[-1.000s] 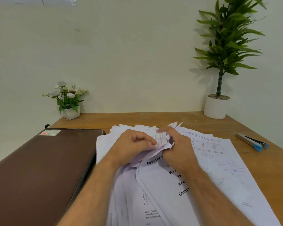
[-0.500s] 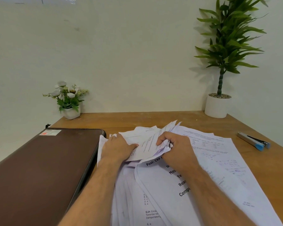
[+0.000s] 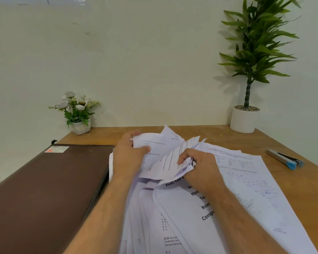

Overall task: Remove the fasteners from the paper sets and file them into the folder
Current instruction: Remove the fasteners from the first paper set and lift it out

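So a messy pile of printed papers point(image 3: 200, 208) is spread over the middle of the wooden desk point(image 3: 301, 189), fanned out from 6 o'clock up toward the centre. The top sheets are lifted and bent back at their far end. The right hand point(image 3: 200, 167) is curled tight on a crumpled corner of the pile, grip closed, with fingers folded over the paper; whether a staple or clip sits under there can't be made out. The left hand point(image 3: 128, 154) has a looser grip, with one folded-back sheet pinched between thumb and fingers at about 11 o'clock from the right hand. A closed brown folder point(image 3: 44, 189) is laid flat at 9 o'clock, its edge touching the pile. A grey and blue stapler-type tool point(image 3: 285, 159) is seen at 3 o'clock, well apart from the hands.
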